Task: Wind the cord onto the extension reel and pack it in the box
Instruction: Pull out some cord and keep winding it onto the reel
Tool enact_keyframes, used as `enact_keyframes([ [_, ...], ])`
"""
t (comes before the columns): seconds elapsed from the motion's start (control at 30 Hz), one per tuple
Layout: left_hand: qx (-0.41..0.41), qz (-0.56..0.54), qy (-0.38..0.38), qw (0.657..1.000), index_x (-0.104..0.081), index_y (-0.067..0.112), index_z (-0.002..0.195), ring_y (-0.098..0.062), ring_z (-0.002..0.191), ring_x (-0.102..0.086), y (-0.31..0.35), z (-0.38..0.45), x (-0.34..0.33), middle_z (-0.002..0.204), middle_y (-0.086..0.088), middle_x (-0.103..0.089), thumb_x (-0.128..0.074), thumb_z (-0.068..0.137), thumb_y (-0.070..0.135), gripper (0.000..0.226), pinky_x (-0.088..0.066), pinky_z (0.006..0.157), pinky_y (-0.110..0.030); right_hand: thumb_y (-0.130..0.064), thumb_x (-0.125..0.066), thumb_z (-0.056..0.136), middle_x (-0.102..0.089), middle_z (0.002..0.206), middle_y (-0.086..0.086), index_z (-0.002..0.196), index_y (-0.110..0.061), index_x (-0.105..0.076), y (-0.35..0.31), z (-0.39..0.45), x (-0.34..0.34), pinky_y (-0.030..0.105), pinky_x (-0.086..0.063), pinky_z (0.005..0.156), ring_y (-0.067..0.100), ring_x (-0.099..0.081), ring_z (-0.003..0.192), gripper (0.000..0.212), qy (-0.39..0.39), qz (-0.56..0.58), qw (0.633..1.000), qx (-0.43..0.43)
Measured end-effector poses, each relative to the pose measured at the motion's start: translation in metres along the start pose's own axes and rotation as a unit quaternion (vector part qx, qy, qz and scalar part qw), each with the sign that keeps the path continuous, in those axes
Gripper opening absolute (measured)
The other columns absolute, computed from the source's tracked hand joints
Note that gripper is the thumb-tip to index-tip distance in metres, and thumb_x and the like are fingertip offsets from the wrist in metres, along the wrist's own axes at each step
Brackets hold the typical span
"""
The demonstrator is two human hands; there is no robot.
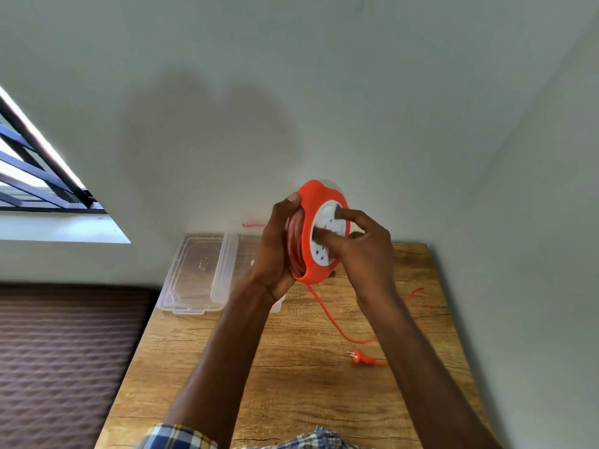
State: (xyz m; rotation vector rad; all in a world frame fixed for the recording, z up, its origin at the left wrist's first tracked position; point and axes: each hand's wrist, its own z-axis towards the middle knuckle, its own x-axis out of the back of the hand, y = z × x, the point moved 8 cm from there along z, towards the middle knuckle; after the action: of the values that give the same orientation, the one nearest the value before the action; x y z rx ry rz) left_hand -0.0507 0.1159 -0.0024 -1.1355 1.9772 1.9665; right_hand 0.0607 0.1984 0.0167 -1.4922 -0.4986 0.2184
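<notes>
Reel (309, 231) | left hand (275, 251) fingers grip rim | right hand (363, 251) fingers press hub

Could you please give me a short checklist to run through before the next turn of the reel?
1. Left hand grips the reel rim: ok.
2. Right hand fingers on the white socket face: ok.
3. Cord hangs free to the table, no snag seen: ok.
4. Plug wound in: not ok, it lies on the table.
5. Box open, lid beside it: ok.
6. Cord layers even inside the reel: cannot tell.
</notes>
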Motion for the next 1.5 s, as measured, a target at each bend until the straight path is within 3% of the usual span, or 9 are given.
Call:
enact_keyframes([
  [0.07, -0.012, 0.038, -0.012, 0.999, -0.078, 0.02, 0.123, -0.033, 0.105, -0.072, -0.001, 0.002, -0.009, 0.121, -0.022, -0.073, -0.054, 0.097, 0.063, 0.056, -0.058, 0.095, -0.049, -0.036, -0.079, 0.07, -0.065, 0.061, -0.001, 0.088, -0.015, -0.069, 0.016, 0.0, -0.011, 0.02, -0.035, 0.037, 0.013, -0.053, 0.044, 0.029, -0.024, 0.15, 0.98, -0.131],
  [0.13, -0.012, 0.044, -0.013, 0.999, -0.08, 0.02, 0.119, -0.032, 0.101, -0.071, -0.003, 0.003, -0.012, 0.118, -0.026, -0.068, -0.051, 0.099, 0.062, 0.055, -0.06, 0.09, -0.043, -0.033, -0.071, 0.077, -0.06, 0.053, 0.002, 0.083, -0.014, -0.065, 0.015, 0.003, -0.016, 0.021, -0.032, 0.039, 0.013, -0.044, 0.037, 0.021, -0.053, 0.149, 0.976, -0.152],
  [0.3, 0.0, -0.041, 0.008, 0.999, -0.074, 0.016, 0.131, -0.034, 0.115, -0.072, 0.003, 0.008, 0.002, 0.131, -0.02, -0.072, -0.051, 0.098, 0.064, 0.063, -0.061, 0.093, -0.047, -0.072, -0.06, 0.086, -0.068, 0.089, -0.014, 0.109, -0.03, -0.063, -0.012, 0.016, 0.0, 0.026, -0.054, 0.062, 0.002, -0.066, 0.076, 0.048, 0.002, -0.199, 0.972, 0.122],
  [0.5, 0.037, -0.11, -0.026, 0.993, -0.065, 0.014, 0.142, -0.038, 0.118, -0.069, -0.003, 0.006, 0.012, 0.135, -0.02, -0.068, -0.051, 0.095, 0.07, 0.075, -0.058, 0.093, -0.052, -0.048, -0.068, 0.093, -0.053, 0.125, -0.011, 0.134, -0.044, -0.059, -0.014, 0.009, -0.013, 0.006, -0.044, 0.077, 0.002, -0.059, 0.105, 0.042, -0.146, -0.217, 0.927, 0.27],
  [0.63, 0.051, -0.116, -0.019, 0.992, -0.063, 0.014, 0.145, -0.041, 0.122, -0.066, -0.01, 0.005, 0.019, 0.139, -0.02, -0.066, -0.05, 0.095, 0.071, 0.076, -0.057, 0.097, -0.055, -0.036, -0.074, 0.091, -0.058, 0.129, -0.016, 0.139, -0.052, -0.054, -0.006, 0.007, -0.015, 0.029, -0.056, 0.089, 0.005, -0.058, 0.116, 0.055, -0.227, -0.217, 0.914, 0.257],
  [0.93, 0.022, -0.068, 0.03, 0.997, -0.065, 0.013, 0.142, -0.039, 0.121, -0.069, -0.009, 0.005, 0.028, 0.138, -0.022, -0.068, -0.058, 0.096, 0.065, 0.07, -0.059, 0.094, -0.049, -0.068, -0.071, 0.074, -0.074, 0.115, -0.018, 0.131, -0.07, -0.049, -0.007, -0.001, -0.004, 0.028, -0.062, 0.078, 0.004, -0.07, 0.1, 0.061, -0.054, -0.222, 0.939, 0.257],
  [1.13, 0.007, -0.021, 0.045, 0.999, -0.075, 0.017, 0.129, -0.034, 0.111, -0.073, -0.01, -0.001, 0.029, 0.129, -0.019, -0.073, -0.057, 0.096, 0.065, 0.061, -0.061, 0.091, -0.046, -0.081, -0.052, 0.079, -0.077, 0.087, -0.005, 0.122, -0.03, -0.062, 0.003, -0.011, -0.018, 0.031, -0.063, 0.062, 0.011, -0.075, 0.075, 0.067, 0.061, -0.172, 0.975, 0.124],
  [1.3, 0.024, -0.016, 0.05, 0.998, -0.073, 0.018, 0.132, -0.035, 0.115, -0.072, -0.009, -0.003, 0.031, 0.133, -0.019, -0.072, -0.052, 0.098, 0.066, 0.062, -0.061, 0.091, -0.047, -0.064, -0.059, 0.093, -0.079, 0.096, -0.003, 0.125, -0.022, -0.069, -0.01, -0.01, -0.015, 0.025, -0.059, 0.066, 0.012, -0.074, 0.079, 0.054, 0.025, -0.257, 0.946, 0.197],
  [1.5, 0.05, -0.053, 0.043, 0.996, -0.076, 0.018, 0.128, -0.033, 0.11, -0.072, -0.013, -0.004, 0.041, 0.129, -0.018, -0.073, -0.05, 0.098, 0.066, 0.062, -0.058, 0.096, -0.05, -0.034, -0.076, 0.092, -0.062, 0.136, -0.004, 0.133, -0.034, -0.067, 0.003, -0.002, -0.021, 0.039, -0.059, 0.09, 0.015, -0.058, 0.123, 0.042, -0.155, -0.225, 0.93, 0.247],
])
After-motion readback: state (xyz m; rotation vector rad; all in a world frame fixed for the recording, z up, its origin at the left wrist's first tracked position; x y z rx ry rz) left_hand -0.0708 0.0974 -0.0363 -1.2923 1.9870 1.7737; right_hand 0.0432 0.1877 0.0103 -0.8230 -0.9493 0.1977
